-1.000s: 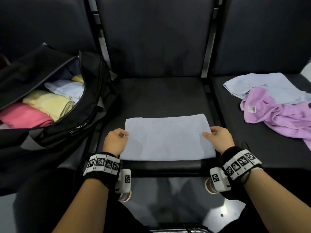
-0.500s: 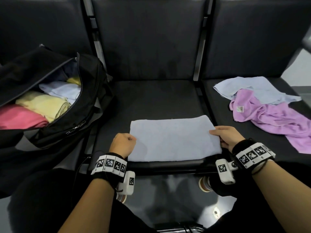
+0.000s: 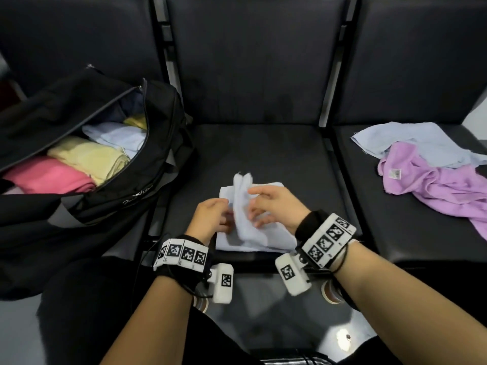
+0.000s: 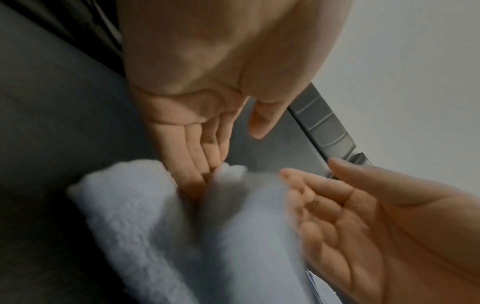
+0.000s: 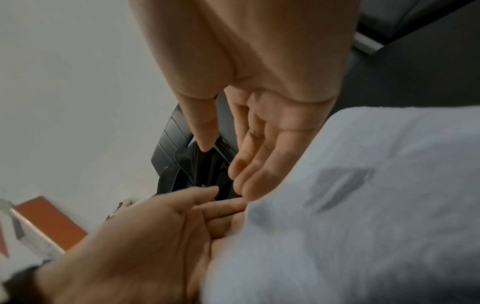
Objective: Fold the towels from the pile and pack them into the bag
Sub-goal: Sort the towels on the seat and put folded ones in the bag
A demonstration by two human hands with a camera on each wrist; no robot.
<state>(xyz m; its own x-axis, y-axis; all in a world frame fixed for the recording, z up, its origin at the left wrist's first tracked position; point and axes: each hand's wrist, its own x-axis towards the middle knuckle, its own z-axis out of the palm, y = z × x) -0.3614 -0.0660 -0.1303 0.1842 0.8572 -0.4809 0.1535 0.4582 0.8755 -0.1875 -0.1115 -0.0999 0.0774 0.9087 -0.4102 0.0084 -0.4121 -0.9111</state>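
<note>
A light blue towel (image 3: 253, 237) lies on the middle seat, partly folded, with one flap standing up between my hands. My left hand (image 3: 224, 216) has straight fingers against the flap's left side. My right hand (image 3: 257, 205) is on the flap's right side, fingers spread and relaxed. In the left wrist view the left hand (image 4: 218, 150) lies flat along the towel (image 4: 233, 236), the right hand (image 4: 337, 216) open opposite it. The right wrist view shows the right hand (image 5: 228, 164) flat at the towel (image 5: 363, 205). The black bag (image 3: 126, 196) stands open on the left seat.
Inside the bag lie folded pink (image 3: 50, 177), yellow (image 3: 89, 156) and light blue towels. On the right seat an unfolded light blue towel (image 3: 411, 143) and a crumpled purple towel (image 3: 434, 185) form the pile. Seat backs rise behind.
The towel lay flat with a hand at each short end. Both hands have moved together at the middle and one end is now lifted upright between them.
</note>
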